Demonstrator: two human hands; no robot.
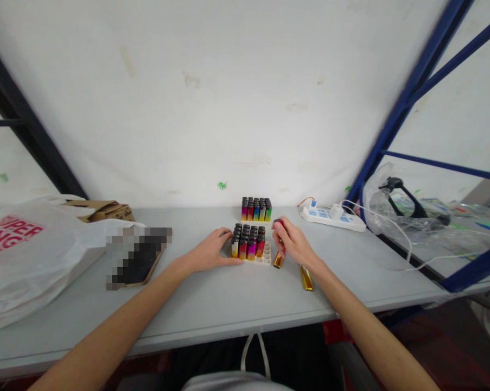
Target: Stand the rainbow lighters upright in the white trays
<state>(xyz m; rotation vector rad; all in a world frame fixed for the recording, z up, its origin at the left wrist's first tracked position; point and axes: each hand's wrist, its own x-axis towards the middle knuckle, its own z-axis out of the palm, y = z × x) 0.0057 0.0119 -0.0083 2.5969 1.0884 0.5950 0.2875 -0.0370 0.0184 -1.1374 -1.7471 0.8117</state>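
Note:
A white tray (265,260) with round slots holds rows of upright lighters (252,247) with black tops and bright shiny bodies; slots along its right side show bare. My left hand (212,251) grips the tray's left side, thumb at the front edge and fingers farther back. Just right of the tray, my right hand (292,240) is closed on a lighter (277,221) whose dark top shows at the fingertips; its body is mostly hidden. Below these fingers a gold lighter end (278,262) shows. Another gold lighter (306,278) lies under my right wrist.
A second block of upright lighters (256,210) stands near the wall. A white power strip (333,217) with cables sits at the right. On the left lie a phone (141,258) and a white plastic bag (45,255). Blue shelf posts (395,119) rise at right.

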